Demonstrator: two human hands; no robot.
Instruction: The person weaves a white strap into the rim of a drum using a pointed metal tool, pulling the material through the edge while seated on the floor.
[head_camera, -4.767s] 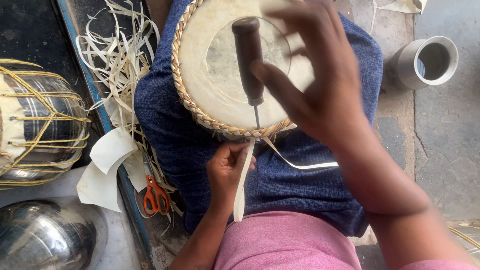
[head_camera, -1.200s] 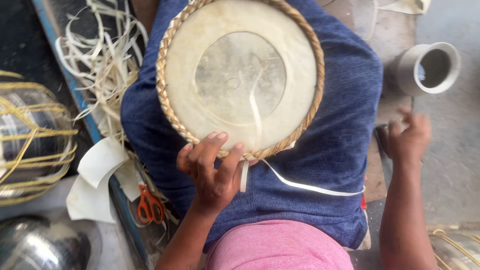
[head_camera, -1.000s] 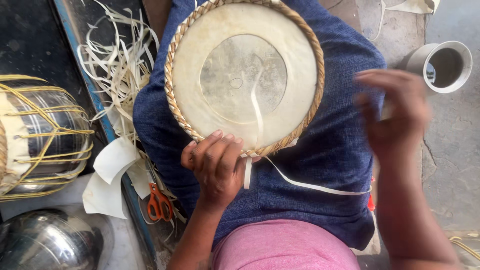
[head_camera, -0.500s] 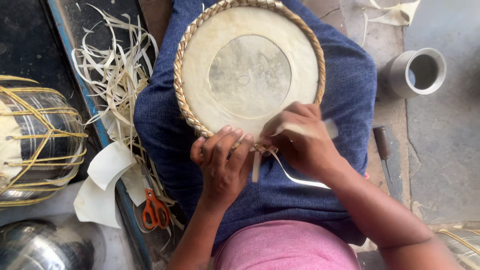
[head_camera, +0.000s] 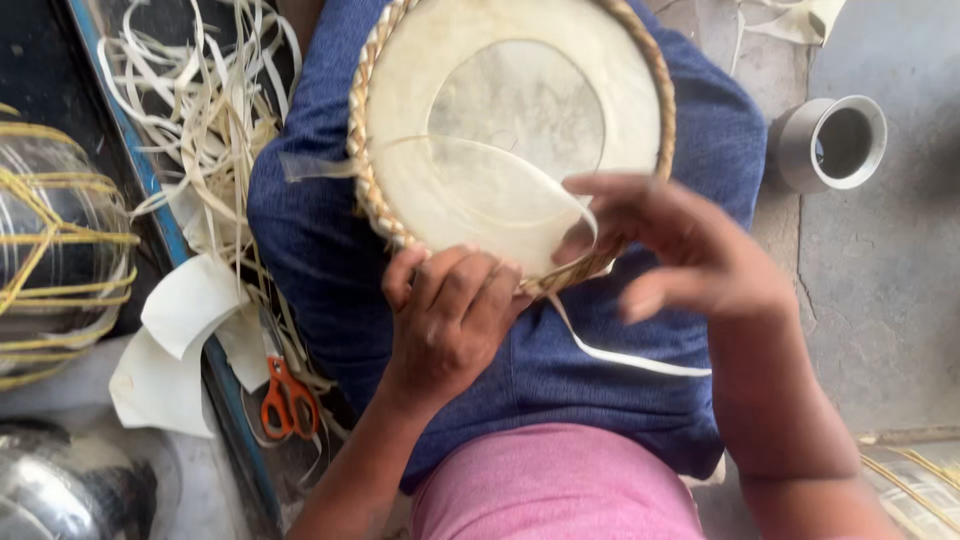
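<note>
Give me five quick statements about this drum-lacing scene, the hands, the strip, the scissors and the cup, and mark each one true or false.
1. The left hand grips the near rim of the round skin-covered drum head with the braided straw-coloured edge. True.
2. The right hand holds a dark-handled awl. False: it pinches a thin pale translucent strip that loops over the drum head.
3. The orange-handled scissors lie to the left of the person's blue-clad lap. True.
4. The grey cylindrical cup lies tipped on the drum head. False: it stands on the grey floor, to the right and apart from the drum.
5. The left hand holds the scissors. False: they lie untouched.
</note>
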